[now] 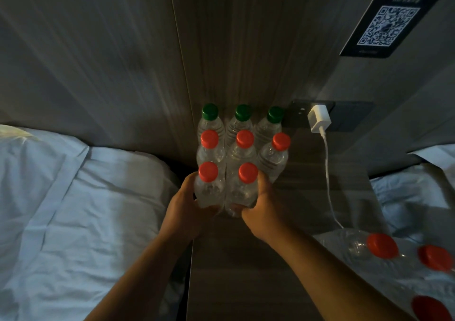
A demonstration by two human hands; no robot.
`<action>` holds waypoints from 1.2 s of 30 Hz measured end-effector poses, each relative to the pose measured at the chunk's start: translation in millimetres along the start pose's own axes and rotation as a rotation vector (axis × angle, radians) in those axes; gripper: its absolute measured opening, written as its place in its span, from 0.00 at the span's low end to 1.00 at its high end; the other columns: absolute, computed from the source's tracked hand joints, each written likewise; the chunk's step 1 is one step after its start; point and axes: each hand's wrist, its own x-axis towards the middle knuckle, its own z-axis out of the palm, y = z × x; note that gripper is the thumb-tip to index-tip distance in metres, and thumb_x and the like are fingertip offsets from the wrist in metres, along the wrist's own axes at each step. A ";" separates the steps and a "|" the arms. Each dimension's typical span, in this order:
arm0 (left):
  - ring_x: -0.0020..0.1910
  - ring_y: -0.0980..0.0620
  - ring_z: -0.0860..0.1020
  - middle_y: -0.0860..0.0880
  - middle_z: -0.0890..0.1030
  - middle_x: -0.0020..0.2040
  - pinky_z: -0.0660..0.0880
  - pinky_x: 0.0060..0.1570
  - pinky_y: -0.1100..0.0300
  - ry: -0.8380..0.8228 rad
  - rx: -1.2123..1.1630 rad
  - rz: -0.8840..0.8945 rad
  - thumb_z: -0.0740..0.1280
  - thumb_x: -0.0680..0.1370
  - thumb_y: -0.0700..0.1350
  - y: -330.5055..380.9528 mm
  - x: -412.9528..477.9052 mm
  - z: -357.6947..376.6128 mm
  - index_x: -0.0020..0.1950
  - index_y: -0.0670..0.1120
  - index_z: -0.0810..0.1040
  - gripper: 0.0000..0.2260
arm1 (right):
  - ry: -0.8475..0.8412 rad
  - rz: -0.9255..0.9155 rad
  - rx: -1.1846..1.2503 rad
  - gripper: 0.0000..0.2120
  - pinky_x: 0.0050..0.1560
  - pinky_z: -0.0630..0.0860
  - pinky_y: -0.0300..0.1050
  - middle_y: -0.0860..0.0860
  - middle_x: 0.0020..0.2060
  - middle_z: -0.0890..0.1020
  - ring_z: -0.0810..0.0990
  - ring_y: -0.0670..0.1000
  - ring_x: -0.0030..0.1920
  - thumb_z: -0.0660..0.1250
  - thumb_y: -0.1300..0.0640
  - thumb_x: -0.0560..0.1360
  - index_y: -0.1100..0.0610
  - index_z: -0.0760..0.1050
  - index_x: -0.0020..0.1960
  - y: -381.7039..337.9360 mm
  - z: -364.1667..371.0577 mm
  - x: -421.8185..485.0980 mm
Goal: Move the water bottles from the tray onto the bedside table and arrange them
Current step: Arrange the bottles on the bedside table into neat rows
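Observation:
Several clear water bottles stand in rows on the wooden bedside table (246, 259). Three green-capped bottles (243, 113) line the wall, and three red-capped bottles (245, 139) stand in front of them. In the front row, my left hand (183, 210) grips the left red-capped bottle (208, 185) and my right hand (264, 210) grips the red-capped bottle beside it (242, 187). More red-capped bottles (382, 246) lie at the lower right; the tray under them is hard to make out.
A white charger (319, 118) is plugged into a dark wall socket, and its cable (328, 177) trails down across the table's right side. White bedding (73, 210) lies on the left and another bed (413, 190) on the right. A QR-code sign (389, 25) hangs on the wall.

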 end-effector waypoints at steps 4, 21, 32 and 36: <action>0.51 0.70 0.77 0.72 0.77 0.52 0.77 0.46 0.66 -0.008 0.002 -0.001 0.80 0.65 0.44 3.5 -0.7 -1.4 0.55 0.75 0.65 0.35 | -0.068 0.062 -0.040 0.37 0.60 0.74 0.45 0.46 0.64 0.73 0.75 0.50 0.63 0.73 0.57 0.69 0.40 0.58 0.70 -1.8 -8.7 -2.9; 0.50 0.46 0.80 0.48 0.81 0.51 0.76 0.50 0.53 -0.295 0.285 -0.276 0.62 0.64 0.62 41.4 -115.3 -0.6 0.52 0.50 0.80 0.23 | -0.100 -0.156 -0.474 0.19 0.56 0.71 0.36 0.46 0.62 0.76 0.75 0.46 0.60 0.62 0.48 0.78 0.49 0.68 0.68 -6.4 -115.7 -130.2; 0.36 0.69 0.77 0.65 0.80 0.38 0.70 0.37 0.77 -0.226 0.000 0.070 0.72 0.74 0.38 154.9 -161.7 107.4 0.49 0.58 0.77 0.14 | 0.259 -0.206 -0.477 0.12 0.51 0.74 0.38 0.52 0.49 0.82 0.80 0.50 0.50 0.69 0.58 0.73 0.57 0.78 0.55 56.8 -240.8 -212.4; 0.54 0.63 0.78 0.63 0.79 0.51 0.77 0.50 0.65 -0.255 0.041 0.154 0.70 0.75 0.46 178.2 -139.2 131.8 0.55 0.63 0.75 0.14 | 0.275 -0.130 -0.478 0.14 0.54 0.79 0.49 0.54 0.53 0.81 0.79 0.52 0.55 0.67 0.57 0.74 0.58 0.76 0.59 86.8 -259.4 -216.4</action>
